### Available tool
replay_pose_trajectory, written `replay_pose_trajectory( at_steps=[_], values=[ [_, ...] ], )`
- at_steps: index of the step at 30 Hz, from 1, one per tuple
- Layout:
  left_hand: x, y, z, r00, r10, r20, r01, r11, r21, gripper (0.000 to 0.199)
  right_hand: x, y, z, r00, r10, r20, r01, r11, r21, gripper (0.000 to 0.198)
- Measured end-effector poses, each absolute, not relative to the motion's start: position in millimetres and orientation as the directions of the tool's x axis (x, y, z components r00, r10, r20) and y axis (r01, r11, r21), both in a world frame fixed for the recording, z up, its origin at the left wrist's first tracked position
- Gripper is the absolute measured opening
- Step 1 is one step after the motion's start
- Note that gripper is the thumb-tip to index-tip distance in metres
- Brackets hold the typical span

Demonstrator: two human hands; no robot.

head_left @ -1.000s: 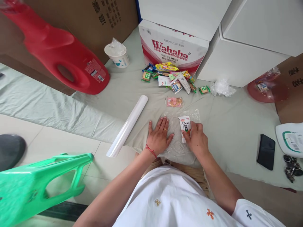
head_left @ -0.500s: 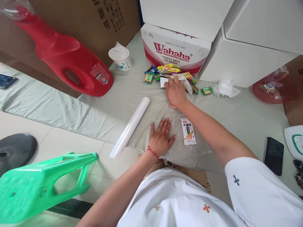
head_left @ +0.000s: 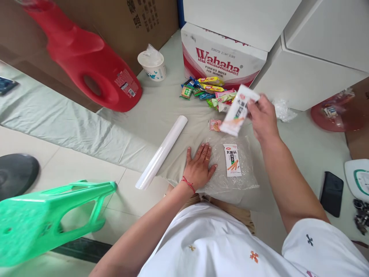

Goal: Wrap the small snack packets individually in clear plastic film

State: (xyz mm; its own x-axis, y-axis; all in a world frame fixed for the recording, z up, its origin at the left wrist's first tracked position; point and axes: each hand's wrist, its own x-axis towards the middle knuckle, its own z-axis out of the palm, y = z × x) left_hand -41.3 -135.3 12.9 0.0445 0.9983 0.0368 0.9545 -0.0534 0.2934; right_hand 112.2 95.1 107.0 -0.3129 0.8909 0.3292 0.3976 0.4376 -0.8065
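Note:
Between the thumb and fingers of my right hand [head_left: 263, 118] is a white snack packet [head_left: 238, 111] with red and black print, lifted and tilted above the cloth. My left hand [head_left: 199, 165] lies flat with fingers spread on the left edge of a clear plastic sheet [head_left: 247, 177]. On that sheet rests a second, similar snack packet [head_left: 232, 160] with a picture of orange sticks. A small pink packet [head_left: 215, 125] sits just beyond the sheet. Behind it is a pile of colourful wrapped snacks [head_left: 211, 87], partly hidden by the raised packet.
A white roll of plastic film [head_left: 161, 152] lies to the left. Farther back stand a red jug [head_left: 95, 73], a paper cup [head_left: 152, 65] and a Wahaha carton [head_left: 221, 57]. A black phone [head_left: 332, 194] is at right; a green stool [head_left: 57, 215] is on the floor.
My right hand has come away from the snack pile, lifting a white snack packet up and to the right. The pink packet is now uncovered. My left hand stays flat on the sheet.

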Motion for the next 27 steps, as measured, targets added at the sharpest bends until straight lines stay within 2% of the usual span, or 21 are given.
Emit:
replay_pose_trajectory(
  at_steps=[2, 4, 6, 9, 12, 15, 17, 18, 20, 22, 25, 27],
  values=[
    [-41, -135, 13, 0.043, 0.998, 0.036, 0.949, -0.052, 0.31, 0.069, 142, 68, 97, -0.274, 0.959, 0.078, 0.269, 0.154, -0.951, 0.047],
    [-41, -135, 13, 0.042, 0.999, 0.033, 0.945, -0.051, 0.324, 0.07, 161, 39, 83, -0.243, 0.964, -0.108, 0.227, -0.051, -0.972, 0.05],
    [-41, -135, 13, 0.04, 0.999, 0.032, 0.943, -0.048, 0.329, 0.07, 169, 15, 69, -0.23, 0.953, -0.198, 0.24, -0.141, -0.96, 0.049],
    [-41, -134, 13, 0.036, 0.999, 0.031, 0.944, -0.044, 0.328, 0.07, 170, -7, 48, -0.276, 0.929, -0.247, 0.308, -0.158, -0.938, 0.046],
    [-41, -134, 14, 0.032, 0.999, 0.027, 0.945, -0.039, 0.326, 0.07, 165, -15, 36, -0.315, 0.927, -0.205, 0.507, -0.019, -0.862, 0.042],
    [-42, -134, 14, 0.03, 0.999, 0.027, 0.944, -0.037, 0.328, 0.071, 165, -21, 40, -0.281, 0.958, 0.059, 0.699, 0.246, -0.671, 0.042],
    [-45, -135, 13, 0.035, 0.999, 0.029, 0.938, -0.043, 0.343, 0.069, 168, -32, 52, -0.255, 0.933, 0.253, 0.732, 0.358, -0.579, 0.042],
    [-47, -136, 12, 0.036, 0.999, 0.032, 0.932, -0.046, 0.359, 0.068, 170, -41, 59, -0.264, 0.915, 0.305, 0.725, 0.397, -0.563, 0.038],
    [-53, -137, 11, 0.02, 0.998, 0.059, 0.91, -0.042, 0.412, 0.064, 172, -68, 70, -0.373, 0.874, 0.31, 0.671, 0.485, -0.561, 0.028],
    [-63, -136, 12, -0.024, 0.993, 0.113, 0.874, -0.034, 0.485, 0.061, 171, -100, 73, -0.582, 0.777, 0.238, 0.575, 0.601, -0.556, 0.025],
    [-80, -125, 18, -0.042, 0.978, 0.202, 0.843, -0.074, 0.532, 0.058, 160, -144, 57, -0.768, 0.625, 0.137, 0.488, 0.711, -0.507, 0.047],
    [-89, -112, 24, 0.04, 0.976, 0.214, 0.865, -0.141, 0.481, 0.06, 153, -163, 40, -0.763, 0.637, 0.105, 0.531, 0.712, -0.46, 0.052]
  ],
)
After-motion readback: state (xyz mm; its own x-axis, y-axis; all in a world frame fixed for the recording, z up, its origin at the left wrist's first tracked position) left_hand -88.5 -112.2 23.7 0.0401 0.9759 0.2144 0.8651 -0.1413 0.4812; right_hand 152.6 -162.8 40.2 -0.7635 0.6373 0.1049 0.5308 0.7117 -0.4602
